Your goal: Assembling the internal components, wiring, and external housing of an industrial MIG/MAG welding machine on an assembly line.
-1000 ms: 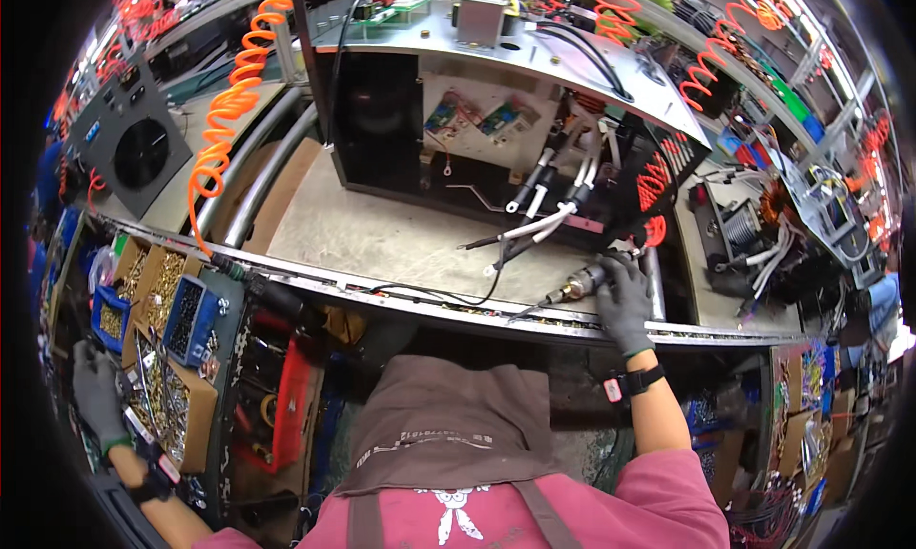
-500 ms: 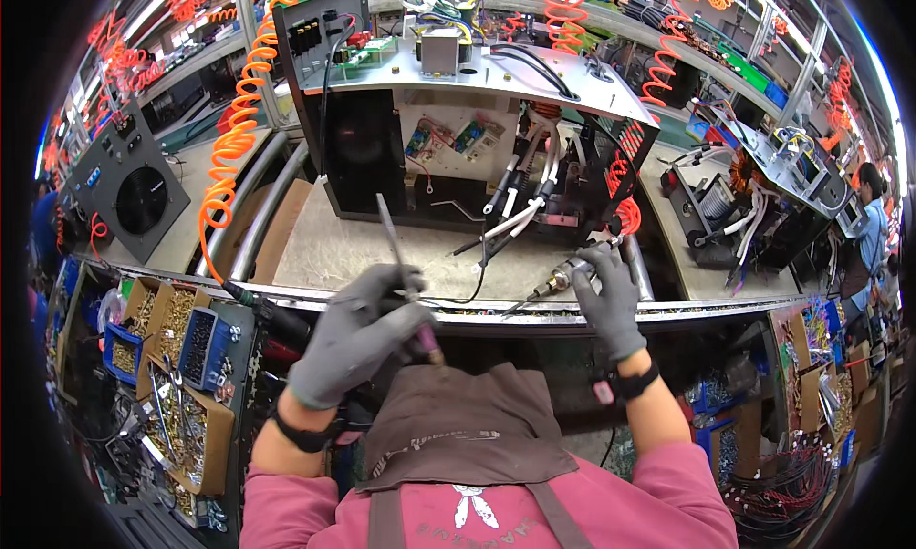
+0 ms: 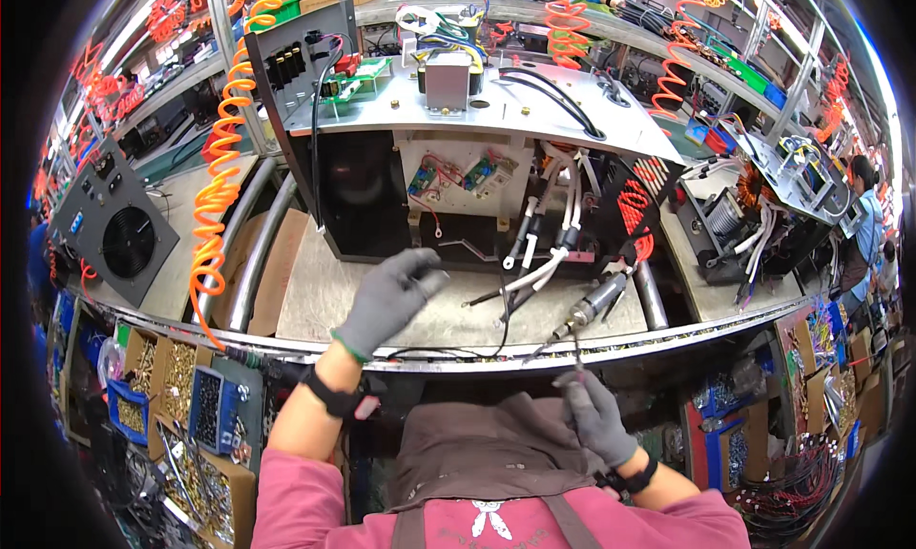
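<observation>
My left hand [image 3: 386, 299], in a grey glove, reaches over the bench toward the open black machine chassis [image 3: 458, 158]. Its fingers are curled together just below the chassis's lower opening, and I cannot make out anything in them. My right hand [image 3: 596, 417], also gloved, is low by my brown apron [image 3: 487, 454]. Its fingertips pinch the thin bit at the lower end of an air screwdriver [image 3: 593, 303]. The screwdriver leans over the bench's front rail [image 3: 458, 358]. White and black cables [image 3: 544, 253] hang out of the chassis beside the tool.
Bins of screws and small parts [image 3: 172, 396] stand at my lower left. An orange coiled air hose [image 3: 218, 186] hangs at the left, near a grey fan panel [image 3: 119, 234]. Another opened machine [image 3: 763, 196] stands to the right, with a person [image 3: 863, 215] beyond it.
My left hand came up from the parts bins holding a thin dark strip, then reached forward to the chassis. My right hand slid down off the screwdriver's body to its bit.
</observation>
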A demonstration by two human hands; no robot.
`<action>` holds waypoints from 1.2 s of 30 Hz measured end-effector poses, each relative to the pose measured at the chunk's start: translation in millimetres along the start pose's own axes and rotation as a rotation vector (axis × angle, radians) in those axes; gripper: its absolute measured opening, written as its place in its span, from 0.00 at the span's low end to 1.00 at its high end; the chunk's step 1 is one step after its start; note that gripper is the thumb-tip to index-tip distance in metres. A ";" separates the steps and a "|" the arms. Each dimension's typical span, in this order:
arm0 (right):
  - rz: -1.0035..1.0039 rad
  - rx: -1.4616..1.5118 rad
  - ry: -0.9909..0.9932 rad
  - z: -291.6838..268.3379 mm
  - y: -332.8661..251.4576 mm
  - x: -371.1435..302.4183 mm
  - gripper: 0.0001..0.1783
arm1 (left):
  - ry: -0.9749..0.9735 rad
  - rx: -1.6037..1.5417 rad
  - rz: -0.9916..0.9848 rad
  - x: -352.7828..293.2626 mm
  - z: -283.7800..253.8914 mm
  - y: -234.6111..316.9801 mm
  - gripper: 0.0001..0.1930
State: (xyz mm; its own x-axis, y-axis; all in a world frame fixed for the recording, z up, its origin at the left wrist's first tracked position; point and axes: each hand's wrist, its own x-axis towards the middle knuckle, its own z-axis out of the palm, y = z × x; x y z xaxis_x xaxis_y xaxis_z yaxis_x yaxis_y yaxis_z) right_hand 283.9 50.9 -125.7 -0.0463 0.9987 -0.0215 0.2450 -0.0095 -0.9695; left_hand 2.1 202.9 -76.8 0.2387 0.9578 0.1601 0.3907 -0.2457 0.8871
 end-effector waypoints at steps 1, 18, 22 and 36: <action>-0.051 0.030 -0.020 -1.5 5.9 -0.1 0.13 | 0.063 0.257 0.057 19.8 -3.0 -14.1 0.21; 0.321 0.272 0.125 63.3 -17.9 113.9 0.13 | 0.286 0.518 0.336 124.4 36.2 -127.7 0.12; 0.457 0.233 -0.226 73.8 -10.0 125.0 0.11 | 0.512 0.566 0.483 143.1 53.7 -138.4 0.11; 0.034 0.369 -0.278 104.6 23.3 172.6 0.21 | 0.391 -0.052 0.004 137.6 60.5 -143.7 0.23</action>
State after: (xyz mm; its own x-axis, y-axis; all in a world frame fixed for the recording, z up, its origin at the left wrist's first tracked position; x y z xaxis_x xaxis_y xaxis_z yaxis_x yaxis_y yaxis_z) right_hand 180.3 217.8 -177.5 -0.3148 0.9466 -0.0704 -0.1083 -0.1095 -0.9881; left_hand 32.6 360.9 -208.4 -0.1206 0.9438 0.3078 0.3423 -0.2515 0.9053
